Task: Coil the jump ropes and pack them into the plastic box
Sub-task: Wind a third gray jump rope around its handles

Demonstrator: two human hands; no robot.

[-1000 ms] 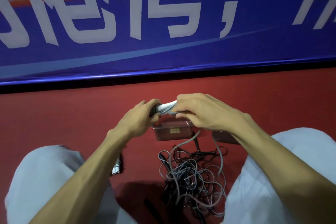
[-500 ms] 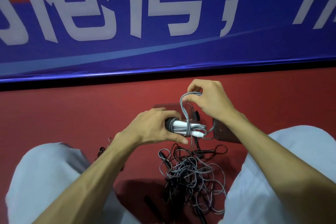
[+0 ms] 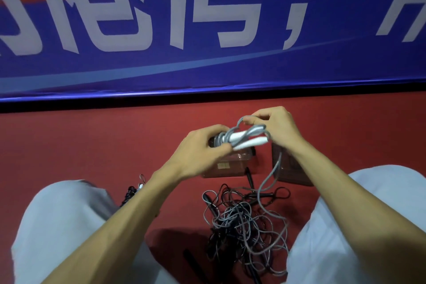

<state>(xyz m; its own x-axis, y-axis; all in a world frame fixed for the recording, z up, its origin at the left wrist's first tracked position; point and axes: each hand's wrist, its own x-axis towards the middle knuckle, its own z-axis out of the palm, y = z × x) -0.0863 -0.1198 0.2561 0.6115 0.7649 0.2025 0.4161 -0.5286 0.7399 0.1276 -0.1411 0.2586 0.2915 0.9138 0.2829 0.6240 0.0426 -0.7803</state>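
two hands [image 3: 202,147] [image 3: 280,129] clamped: left grips handles [image 3: 249,139] lying left-right, right pinches cord [image 3: 273,170] loop at their free end, box [image 3: 230,166] below.

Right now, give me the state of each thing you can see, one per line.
Left hand: shut on white handles.
Right hand: pinching grey rope loop.
White handles: held together, rope partly wound.
Grey rope: tail hanging, unwound.
Rope pile: tangled on floor.
Plastic box: on floor, contents unclear.
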